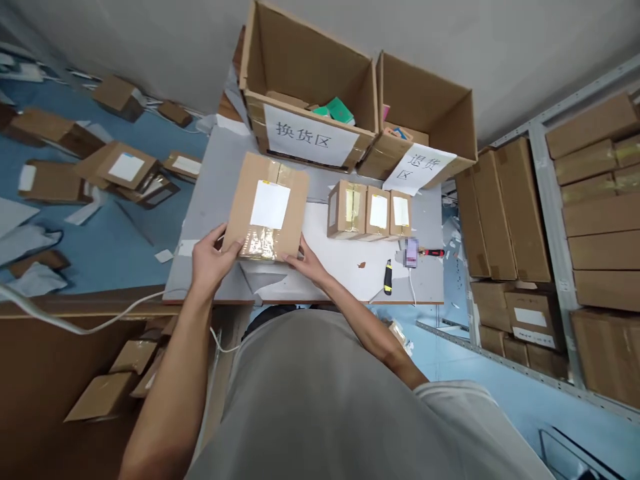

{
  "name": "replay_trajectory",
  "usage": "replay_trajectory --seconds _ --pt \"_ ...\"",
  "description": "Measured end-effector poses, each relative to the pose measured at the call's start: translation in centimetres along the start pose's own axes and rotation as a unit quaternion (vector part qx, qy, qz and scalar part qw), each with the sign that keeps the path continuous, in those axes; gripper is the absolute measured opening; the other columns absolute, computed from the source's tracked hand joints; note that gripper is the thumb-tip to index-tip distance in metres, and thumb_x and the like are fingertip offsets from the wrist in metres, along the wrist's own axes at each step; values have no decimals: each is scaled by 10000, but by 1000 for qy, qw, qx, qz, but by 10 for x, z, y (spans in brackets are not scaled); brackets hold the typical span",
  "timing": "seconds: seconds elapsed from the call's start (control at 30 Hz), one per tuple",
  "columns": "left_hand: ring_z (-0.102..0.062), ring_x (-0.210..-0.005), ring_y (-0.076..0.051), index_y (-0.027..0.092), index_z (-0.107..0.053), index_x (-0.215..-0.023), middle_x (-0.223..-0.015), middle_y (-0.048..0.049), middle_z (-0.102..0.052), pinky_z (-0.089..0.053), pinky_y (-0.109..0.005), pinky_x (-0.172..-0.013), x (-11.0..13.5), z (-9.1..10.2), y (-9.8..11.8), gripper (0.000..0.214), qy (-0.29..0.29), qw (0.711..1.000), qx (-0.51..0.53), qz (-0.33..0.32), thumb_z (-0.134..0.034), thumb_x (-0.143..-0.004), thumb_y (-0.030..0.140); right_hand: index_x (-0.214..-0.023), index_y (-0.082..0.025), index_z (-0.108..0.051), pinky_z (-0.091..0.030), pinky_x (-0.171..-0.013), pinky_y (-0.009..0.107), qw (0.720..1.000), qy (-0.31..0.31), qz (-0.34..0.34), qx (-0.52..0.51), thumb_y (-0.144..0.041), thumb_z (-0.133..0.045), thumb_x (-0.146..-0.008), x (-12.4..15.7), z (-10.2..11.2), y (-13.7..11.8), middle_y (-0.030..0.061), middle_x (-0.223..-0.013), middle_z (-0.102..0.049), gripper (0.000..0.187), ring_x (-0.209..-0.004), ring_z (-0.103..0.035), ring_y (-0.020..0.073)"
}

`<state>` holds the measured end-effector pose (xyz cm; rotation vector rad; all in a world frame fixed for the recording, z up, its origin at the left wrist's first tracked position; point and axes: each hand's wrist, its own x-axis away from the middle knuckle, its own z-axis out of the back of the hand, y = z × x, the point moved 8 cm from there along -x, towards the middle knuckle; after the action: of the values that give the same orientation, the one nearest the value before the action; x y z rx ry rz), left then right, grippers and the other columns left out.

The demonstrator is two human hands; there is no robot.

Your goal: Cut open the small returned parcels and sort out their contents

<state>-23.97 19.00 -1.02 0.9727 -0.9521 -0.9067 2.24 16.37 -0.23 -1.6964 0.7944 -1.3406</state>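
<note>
Left hand [210, 259] and right hand [309, 263] grip the taped box [267, 200] on the bench [345, 267] — fingertips partly hidden under its near edge.

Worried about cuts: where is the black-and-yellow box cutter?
In the head view, the black-and-yellow box cutter lies on the grey table, right of the right hand, left of a purple phone.

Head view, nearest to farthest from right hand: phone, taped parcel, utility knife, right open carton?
1. taped parcel, touching the right hand.
2. utility knife, to its right.
3. phone, farther right.
4. right open carton, back right.
</note>
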Motion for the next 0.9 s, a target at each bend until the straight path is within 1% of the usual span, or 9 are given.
replay_trajectory --seconds 0.2,0.33,0.47,0.57,0.67,0.73,0.77,0.83,0.9 --pt "-806 -1401 -350 132 -751 -1607 -1604 -182 -778 -627 -499 -1287 -24 -120 37 774 -46 996 74 -6 -887 -854 251 -1930 -355 -329 -553 -1374 542 997 69 16 28 -620 -949 -922 -16 112 -31 68 -1863 -565 1213 -1643 -610 318" --pt "-778 -1442 -348 181 -749 -1605 -1624 -152 -767 -599 -506 -1314 -39 -168 44 794 -72 995 68 2 -884 -826 246 -1922 -320 -371 -567 -1354 528 995 88 9 35 -618 -944 -921 -39 157 -34 94 -1806 -627 1192 -1590 -658 314" --pt "-710 -1540 -378 173 -721 -1632 -1692 -187 -713 -533 -540 -1371 -36 -173 25 857 -83 994 68 36 -928 -809 292 -1815 -264 -577 -615 -1282 516 993 111 -4 36 -673 -962 -897 -44 176 -9 142 -1704 -703 1076 -1484 -733 330" --pt "-637 -1630 -403 218 -599 -1762 -1803 -221 -600 -526 -590 -1367 -18 -162 1 982 -51 992 70 87 -955 -857 358 -1769 -230 -617 -647 -1221 492 979 200 -1 43 -699 -904 -954 -19 209 16 159 -1513 -784 983 -1326 -801 305" --pt "-610 -1659 -392 330 -459 -1855 -1838 -209 -552 -581 -617 -1310 0 -156 -15 1064 -20 987 77 136 -958 -922 438 -1812 -201 -524 -654 -1197 470 914 398 -1 78 -654 -858 -1004 35 282 30 210 -1574 -696 985 -1236 -813 283" --pt "-619 -1648 -376 373 -471 -1843 -1799 -192 -593 -603 -614 -1290 4 -160 -17 1012 -30 985 84 145 -943 -955 484 -1872 -163 -397 -617 -1252 486 852 513 -19 98 -609 -895 -973 72 336 34 282 -1695 -578 1121 -1268 -795 298" --pt "-621 -1644 -376 378 -513 -1816 -1773 -186 -616 -610 -616 -1282 3 -164 -16 964 -36 985 83 146 -939 -961 506 -1894 -152 -341 -599 -1274 492 833 543 -31 100 -600 -931 -933 83 360 35 315 -1758 -508 1213 -1302 -782 311" --pt "-627 -1634 -382 360 -612 -1738 -1732 -184 -648 -619 -616 -1273 -1 -170 -13 865 -45 985 75 146 -939 -959 544 -1909 -144 -287 -620 -1237 478 832 547 -48 74 -608 -945 -898 89 399 40 357 -1840 -402 1292 -1383 -752 322" --pt "-644 -1614 -372 319 -678 -1668 -1708 -189 -667 -611 -586 -1286 -5 -173 -10 799 -46 985 67 150 -946 -949 540 -1902 -178 -306 -672 -1138 449 869 492 -52 21 -612 -931 -887 76 419 47 336 -1849 -427 1269 -1422 -740 305"
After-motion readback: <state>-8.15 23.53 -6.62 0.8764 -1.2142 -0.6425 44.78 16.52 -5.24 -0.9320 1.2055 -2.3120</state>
